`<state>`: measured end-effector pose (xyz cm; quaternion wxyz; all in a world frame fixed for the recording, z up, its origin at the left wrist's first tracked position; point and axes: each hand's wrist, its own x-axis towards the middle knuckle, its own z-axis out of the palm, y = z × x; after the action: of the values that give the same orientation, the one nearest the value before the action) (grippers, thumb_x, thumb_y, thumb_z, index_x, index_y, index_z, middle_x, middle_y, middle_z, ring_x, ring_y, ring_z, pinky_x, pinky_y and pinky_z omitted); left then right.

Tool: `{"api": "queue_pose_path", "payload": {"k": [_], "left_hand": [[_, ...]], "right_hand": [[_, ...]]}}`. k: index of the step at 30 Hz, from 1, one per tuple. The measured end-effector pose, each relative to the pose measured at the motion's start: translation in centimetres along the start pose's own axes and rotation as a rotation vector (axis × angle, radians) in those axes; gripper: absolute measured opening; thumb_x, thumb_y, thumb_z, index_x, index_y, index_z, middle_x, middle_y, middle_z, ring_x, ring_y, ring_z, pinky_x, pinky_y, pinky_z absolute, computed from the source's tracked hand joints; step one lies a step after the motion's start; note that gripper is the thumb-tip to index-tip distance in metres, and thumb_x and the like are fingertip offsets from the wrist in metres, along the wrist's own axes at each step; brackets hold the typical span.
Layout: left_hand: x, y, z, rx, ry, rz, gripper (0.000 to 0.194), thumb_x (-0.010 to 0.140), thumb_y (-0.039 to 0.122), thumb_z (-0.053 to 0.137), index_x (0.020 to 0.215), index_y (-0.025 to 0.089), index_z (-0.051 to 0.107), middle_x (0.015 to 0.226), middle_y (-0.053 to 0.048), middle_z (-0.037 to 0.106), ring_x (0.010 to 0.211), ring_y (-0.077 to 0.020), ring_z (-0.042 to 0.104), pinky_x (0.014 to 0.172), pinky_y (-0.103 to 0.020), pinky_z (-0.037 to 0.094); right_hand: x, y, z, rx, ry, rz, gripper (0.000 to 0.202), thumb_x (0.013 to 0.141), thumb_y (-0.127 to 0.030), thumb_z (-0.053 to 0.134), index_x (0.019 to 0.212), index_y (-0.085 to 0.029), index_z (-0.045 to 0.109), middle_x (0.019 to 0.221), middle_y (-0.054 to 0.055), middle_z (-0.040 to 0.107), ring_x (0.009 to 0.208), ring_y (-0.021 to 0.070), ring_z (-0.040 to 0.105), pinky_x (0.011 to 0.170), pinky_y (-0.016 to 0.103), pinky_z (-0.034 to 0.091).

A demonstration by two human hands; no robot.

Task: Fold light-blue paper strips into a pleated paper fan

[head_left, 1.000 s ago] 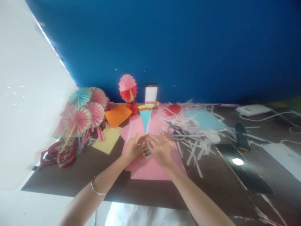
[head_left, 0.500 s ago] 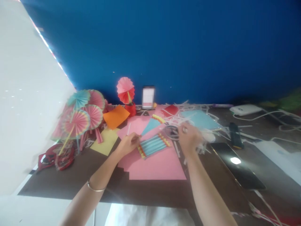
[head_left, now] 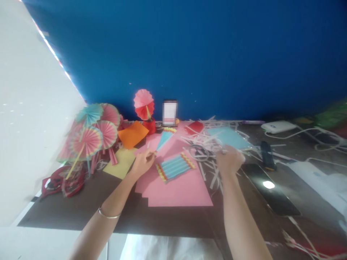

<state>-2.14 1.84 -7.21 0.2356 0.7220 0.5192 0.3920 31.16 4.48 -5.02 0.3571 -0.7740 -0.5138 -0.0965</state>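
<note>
My left hand [head_left: 145, 160] pinches the narrow end of a small blue folded paper fan [head_left: 165, 139] with a yellow and red edge, held over pink paper [head_left: 179, 195]. A second pleated blue piece [head_left: 176, 168] with yellow and red borders lies on the pink paper, just right of this hand. My right hand [head_left: 230, 160] is at the right, over white paper strips, beside a light blue sheet [head_left: 230, 137]. Its fingers are curled, and what they hold, if anything, is hidden. Scissors [head_left: 199, 152] lie among the strips.
Several finished paper fans [head_left: 86, 141] stand at the left, beside a red item [head_left: 73, 180]. Orange paper [head_left: 132, 134], yellow paper [head_left: 120, 162] and a pink-red fan in a red pot [head_left: 149, 126] are near. A phone [head_left: 271, 191], cables and a white device [head_left: 279, 126] lie right.
My left hand has moved slightly left, and the small fan has swung left and more upright. My right hand has moved right, away from the scissors, uncovering white strips.
</note>
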Motion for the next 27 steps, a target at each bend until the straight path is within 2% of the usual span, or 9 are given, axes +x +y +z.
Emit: {"api": "queue_pose_path", "payload": {"k": [3,6,8,10,12,14,18,23,27], "left_hand": [[0.2,-0.3,0.0,-0.004,0.006,0.007,0.016,0.083,0.028,0.047,0.092,0.019,0.057,0.087,-0.005,0.07,0.081,-0.0188,0.067,0.071,-0.028,0.05],[0.4,-0.3,-0.1,0.03,0.004,0.017,0.018,0.084,0.029,0.044,0.087,0.019,0.059,0.085,-0.005,0.069,0.078,-0.018,0.066,0.069,-0.028,0.05],[0.5,-0.2,-0.3,0.031,-0.009,0.016,0.021,0.085,0.031,0.043,0.087,0.019,0.06,0.087,-0.005,0.069,0.078,-0.0178,0.065,0.07,-0.028,0.05],[0.5,0.0,-0.4,-0.011,-0.023,0.014,0.022,0.085,0.031,0.042,0.091,0.019,0.06,0.09,-0.005,0.068,0.081,-0.0176,0.065,0.072,-0.028,0.05],[0.5,0.0,-0.3,-0.073,-0.027,0.007,0.023,0.085,0.031,0.042,0.094,0.019,0.059,0.093,-0.006,0.068,0.085,-0.0171,0.065,0.074,-0.028,0.051],[0.5,-0.1,-0.1,-0.131,-0.029,-0.014,0.022,0.085,0.031,0.043,0.094,0.018,0.059,0.094,-0.006,0.068,0.086,-0.0167,0.065,0.076,-0.028,0.051],[0.5,-0.3,0.3,-0.189,-0.031,-0.051,0.021,0.084,0.03,0.045,0.093,0.018,0.06,0.093,-0.006,0.068,0.085,-0.0165,0.065,0.077,-0.028,0.051],[0.5,0.1,0.2,-0.176,-0.032,-0.068,0.021,0.082,0.031,0.048,0.089,0.017,0.062,0.09,-0.006,0.068,0.083,-0.0167,0.064,0.078,-0.028,0.049],[0.4,0.7,0.1,-0.18,-0.047,-0.05,0.024,0.083,0.035,0.048,0.088,0.017,0.063,0.09,-0.007,0.067,0.084,-0.0177,0.064,0.077,-0.029,0.05]], "right_hand": [[-0.8,-1.4,0.3,0.262,-0.045,-0.361,0.04,0.07,-0.019,0.05,0.107,-0.011,0.061,0.109,0.016,0.061,0.105,0.0271,0.053,0.089,0.042,0.038],[-2.7,-4.1,-0.3,0.469,-0.473,-0.747,0.04,0.073,-0.031,0.058,0.112,-0.02,0.059,0.116,0.01,0.06,0.114,0.0259,0.049,0.097,0.045,0.033],[-4.2,-6.0,-0.9,0.439,-0.715,-0.861,0.061,0.065,-0.041,0.068,0.121,-0.023,0.053,0.125,0.011,0.055,0.123,0.0311,0.04,0.102,0.054,0.023],[-5.7,-7.6,-1.5,0.414,-0.845,-0.903,0.077,0.058,-0.047,0.073,0.127,-0.025,0.047,0.127,0.01,0.053,0.125,0.0331,0.037,0.103,0.058,0.017],[-6.7,-8.6,-1.9,0.422,-0.881,-0.886,0.071,0.063,-0.048,0.07,0.127,-0.029,0.047,0.126,0.007,0.055,0.123,0.0307,0.041,0.104,0.058,0.014],[-7.2,-9.1,-2.1,0.453,-0.876,-0.833,0.053,0.07,-0.045,0.065,0.12,-0.029,0.054,0.121,0.006,0.059,0.117,0.0273,0.048,0.105,0.056,0.016],[-7.5,-9.3,-2.1,0.493,-0.837,-0.772,0.024,0.074,-0.037,0.063,0.097,-0.028,0.066,0.107,0.003,0.066,0.105,0.024,0.056,0.101,0.05,0.027],[-7.5,-9.3,-2.0,0.501,-0.726,-0.784,0.014,0.08,-0.027,0.058,0.09,-0.028,0.067,0.098,-0.001,0.069,0.101,0.0208,0.058,0.098,0.044,0.033],[-7.6,-9.2,-1.7,0.489,-0.665,-0.784,0.014,0.084,-0.023,0.053,0.088,-0.024,0.066,0.093,0.0,0.069,0.089,0.0181,0.062,0.083,0.033,0.044]]}}
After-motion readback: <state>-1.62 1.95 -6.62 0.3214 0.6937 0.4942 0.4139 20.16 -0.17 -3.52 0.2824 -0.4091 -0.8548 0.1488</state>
